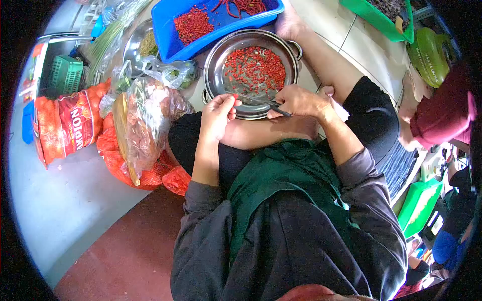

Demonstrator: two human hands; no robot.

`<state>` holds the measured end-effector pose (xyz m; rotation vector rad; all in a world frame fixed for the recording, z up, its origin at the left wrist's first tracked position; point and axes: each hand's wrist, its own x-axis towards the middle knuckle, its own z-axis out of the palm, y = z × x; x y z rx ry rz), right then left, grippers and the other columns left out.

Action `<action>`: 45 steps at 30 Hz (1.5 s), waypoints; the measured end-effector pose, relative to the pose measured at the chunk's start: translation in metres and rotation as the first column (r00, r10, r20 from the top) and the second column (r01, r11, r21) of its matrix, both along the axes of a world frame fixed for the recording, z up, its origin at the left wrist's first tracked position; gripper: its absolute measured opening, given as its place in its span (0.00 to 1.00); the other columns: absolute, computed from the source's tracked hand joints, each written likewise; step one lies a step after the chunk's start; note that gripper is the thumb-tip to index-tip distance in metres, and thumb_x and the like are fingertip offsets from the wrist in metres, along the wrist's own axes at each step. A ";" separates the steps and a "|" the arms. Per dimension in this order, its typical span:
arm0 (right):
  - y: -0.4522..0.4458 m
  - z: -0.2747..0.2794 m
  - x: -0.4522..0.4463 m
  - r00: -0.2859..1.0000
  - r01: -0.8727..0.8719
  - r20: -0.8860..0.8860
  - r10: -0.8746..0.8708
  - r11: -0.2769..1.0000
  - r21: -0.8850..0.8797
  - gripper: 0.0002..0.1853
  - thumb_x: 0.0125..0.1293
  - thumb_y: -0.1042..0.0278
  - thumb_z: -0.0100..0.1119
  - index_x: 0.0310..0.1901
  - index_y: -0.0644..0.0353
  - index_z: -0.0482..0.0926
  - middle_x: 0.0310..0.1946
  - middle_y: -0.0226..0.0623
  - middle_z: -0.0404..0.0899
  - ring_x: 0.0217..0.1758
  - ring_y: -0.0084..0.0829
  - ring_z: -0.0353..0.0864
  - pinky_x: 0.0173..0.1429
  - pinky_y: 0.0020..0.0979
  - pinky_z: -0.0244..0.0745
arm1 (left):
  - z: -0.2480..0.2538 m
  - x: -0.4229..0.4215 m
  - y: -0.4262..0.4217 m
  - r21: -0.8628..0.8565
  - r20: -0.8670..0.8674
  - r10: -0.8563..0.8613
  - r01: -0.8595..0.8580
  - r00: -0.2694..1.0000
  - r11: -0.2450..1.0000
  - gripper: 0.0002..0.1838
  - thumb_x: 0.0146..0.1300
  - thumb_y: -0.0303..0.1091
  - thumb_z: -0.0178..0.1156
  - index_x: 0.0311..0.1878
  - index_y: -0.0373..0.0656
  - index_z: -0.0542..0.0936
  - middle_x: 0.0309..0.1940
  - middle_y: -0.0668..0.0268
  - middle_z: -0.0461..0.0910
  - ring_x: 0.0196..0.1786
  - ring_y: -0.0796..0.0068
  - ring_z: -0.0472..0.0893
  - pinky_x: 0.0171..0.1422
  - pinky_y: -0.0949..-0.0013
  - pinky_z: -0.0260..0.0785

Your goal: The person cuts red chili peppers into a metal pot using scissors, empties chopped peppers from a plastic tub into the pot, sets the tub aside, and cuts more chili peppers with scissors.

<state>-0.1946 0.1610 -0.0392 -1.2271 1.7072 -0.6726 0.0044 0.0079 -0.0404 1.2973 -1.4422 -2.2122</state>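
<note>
Pan [214,75] lies just beyond both hands, presumably so falling bits land inside; chopped chilies [261,67] are in it. Left grip [218,111], at pan's near-left rim: fingertips pinching a red chili piece [236,99]. Right grip [301,103], near-right rim: wrapped on knife [279,110], blade pointing left toward the piece, likely for short controlled strokes. Piece is right at left fingertips; blade contact, can't tell. Blue tub [168,53], beyond pan: more chilies [193,25], probably there for easy reach.

Bright light, strong fisheye curvature (corners black)
</note>
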 end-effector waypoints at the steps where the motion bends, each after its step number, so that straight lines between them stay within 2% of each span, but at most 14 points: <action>1: 0.001 0.000 -0.001 1.000 -0.005 -0.013 0.005 1.000 -0.009 0.32 0.45 0.39 0.66 0.22 0.70 0.75 0.15 0.50 0.69 0.20 0.35 0.70 0.28 0.39 0.63 | 0.000 0.000 -0.001 0.026 -0.012 0.017 -0.016 1.000 1.000 0.07 0.64 0.32 0.57 0.41 0.40 0.78 0.32 0.66 0.81 0.26 0.87 0.72 0.30 0.82 0.67; 3: 0.000 0.003 -0.003 0.999 -0.016 -0.043 0.015 0.999 -0.031 0.31 0.45 0.40 0.66 0.24 0.70 0.76 0.17 0.51 0.70 0.21 0.36 0.72 0.29 0.39 0.64 | 0.001 0.000 -0.003 0.054 -0.028 0.044 -0.042 0.999 0.998 0.07 0.64 0.32 0.57 0.41 0.40 0.78 0.32 0.66 0.81 0.26 0.87 0.72 0.29 0.82 0.67; 6: -0.001 0.015 -0.003 0.998 0.005 -0.056 0.000 0.997 0.081 0.30 0.46 0.41 0.66 0.24 0.69 0.77 0.18 0.50 0.72 0.24 0.36 0.75 0.30 0.38 0.65 | 0.004 -0.001 -0.004 0.059 -0.044 0.068 -0.065 0.997 0.996 0.07 0.64 0.32 0.57 0.41 0.41 0.78 0.33 0.65 0.81 0.26 0.87 0.72 0.29 0.82 0.67; 10: -0.002 0.026 0.003 1.000 -0.016 -0.010 0.017 0.994 0.106 0.29 0.46 0.40 0.66 0.25 0.66 0.78 0.20 0.45 0.76 0.26 0.34 0.76 0.32 0.36 0.67 | 0.005 -0.004 -0.003 0.079 -0.053 0.076 -0.072 0.996 0.994 0.06 0.64 0.32 0.57 0.40 0.41 0.78 0.34 0.65 0.81 0.26 0.87 0.72 0.29 0.82 0.68; 16: -0.002 0.017 0.004 0.999 -0.028 -0.028 0.031 0.996 0.082 0.29 0.47 0.40 0.66 0.24 0.66 0.78 0.19 0.46 0.76 0.26 0.35 0.76 0.32 0.37 0.67 | -0.002 -0.003 -0.001 0.102 -0.081 0.043 -0.035 0.996 0.994 0.05 0.63 0.33 0.58 0.40 0.44 0.77 0.35 0.65 0.81 0.28 0.86 0.73 0.32 0.79 0.67; 19: -0.001 0.016 0.003 0.994 -0.040 -0.105 0.039 0.999 -0.004 0.29 0.47 0.41 0.66 0.23 0.67 0.77 0.19 0.47 0.74 0.25 0.35 0.76 0.31 0.38 0.66 | -0.007 -0.003 -0.005 0.106 -0.090 0.027 -0.017 0.996 0.994 0.05 0.63 0.32 0.58 0.40 0.44 0.78 0.35 0.65 0.81 0.28 0.86 0.73 0.31 0.79 0.67; 26: 0.000 0.011 0.002 0.999 0.006 -0.049 -0.008 0.999 -0.033 0.29 0.46 0.42 0.67 0.23 0.68 0.76 0.19 0.49 0.73 0.24 0.38 0.75 0.31 0.39 0.64 | -0.001 -0.003 -0.001 0.087 -0.120 0.078 -0.068 0.990 0.994 0.05 0.62 0.30 0.59 0.40 0.43 0.78 0.32 0.67 0.80 0.27 0.86 0.73 0.29 0.80 0.67; 29: 0.000 0.012 0.002 0.998 -0.003 -0.062 0.001 0.999 -0.032 0.28 0.46 0.43 0.67 0.24 0.68 0.76 0.19 0.49 0.73 0.24 0.38 0.75 0.31 0.39 0.64 | 0.002 -0.005 0.001 0.043 -0.041 0.106 -0.104 0.994 0.994 0.06 0.60 0.29 0.61 0.41 0.40 0.79 0.30 0.68 0.80 0.25 0.86 0.73 0.29 0.82 0.67; 31: -0.002 0.015 0.002 0.996 -0.024 -0.088 0.025 1.000 0.005 0.28 0.46 0.43 0.67 0.24 0.68 0.76 0.19 0.49 0.73 0.24 0.38 0.75 0.31 0.39 0.64 | 0.002 -0.005 0.001 0.042 -0.054 0.070 -0.068 0.996 0.997 0.06 0.60 0.28 0.61 0.40 0.40 0.79 0.30 0.68 0.79 0.25 0.86 0.73 0.28 0.82 0.66; 35: -0.003 0.016 0.003 0.999 -0.024 -0.025 0.024 1.000 0.004 0.28 0.47 0.44 0.67 0.25 0.68 0.77 0.19 0.49 0.73 0.24 0.38 0.75 0.31 0.39 0.64 | 0.002 -0.006 0.001 0.013 -0.061 0.016 -0.016 0.998 1.000 0.04 0.60 0.30 0.61 0.38 0.42 0.79 0.30 0.69 0.79 0.25 0.86 0.73 0.29 0.81 0.66; 37: -0.004 0.016 -0.001 0.998 -0.051 -0.037 0.052 0.998 0.021 0.28 0.47 0.44 0.67 0.25 0.69 0.77 0.19 0.49 0.73 0.24 0.37 0.75 0.31 0.39 0.65 | 0.001 -0.007 0.001 0.022 -0.061 0.031 -0.030 0.998 0.999 0.05 0.61 0.30 0.61 0.38 0.42 0.79 0.30 0.69 0.79 0.24 0.86 0.72 0.28 0.81 0.66; 40: 0.000 0.016 -0.004 1.000 0.006 -0.003 -0.006 1.000 -0.023 0.28 0.47 0.44 0.67 0.26 0.69 0.77 0.19 0.50 0.73 0.25 0.37 0.75 0.31 0.39 0.65 | -0.002 -0.007 0.001 0.033 -0.065 0.046 -0.044 0.997 0.998 0.05 0.60 0.29 0.61 0.39 0.40 0.79 0.29 0.69 0.79 0.25 0.86 0.72 0.28 0.82 0.65; 43: 0.000 0.027 -0.008 1.000 -0.015 -0.014 0.015 1.000 0.010 0.32 0.47 0.36 0.63 0.31 0.66 0.80 0.26 0.51 0.78 0.32 0.43 0.80 0.39 0.41 0.70 | -0.002 -0.008 -0.001 0.039 -0.072 0.077 -0.074 0.994 0.996 0.06 0.60 0.30 0.61 0.39 0.40 0.79 0.29 0.69 0.79 0.25 0.86 0.72 0.27 0.83 0.65; 45: 0.000 0.023 -0.008 1.000 -0.017 -0.018 0.018 0.999 0.045 0.33 0.47 0.35 0.63 0.30 0.66 0.80 0.25 0.51 0.78 0.32 0.43 0.79 0.38 0.41 0.70 | -0.001 -0.008 -0.001 0.038 -0.074 0.103 -0.100 0.992 0.994 0.06 0.60 0.30 0.61 0.39 0.40 0.79 0.30 0.69 0.79 0.25 0.87 0.72 0.27 0.83 0.65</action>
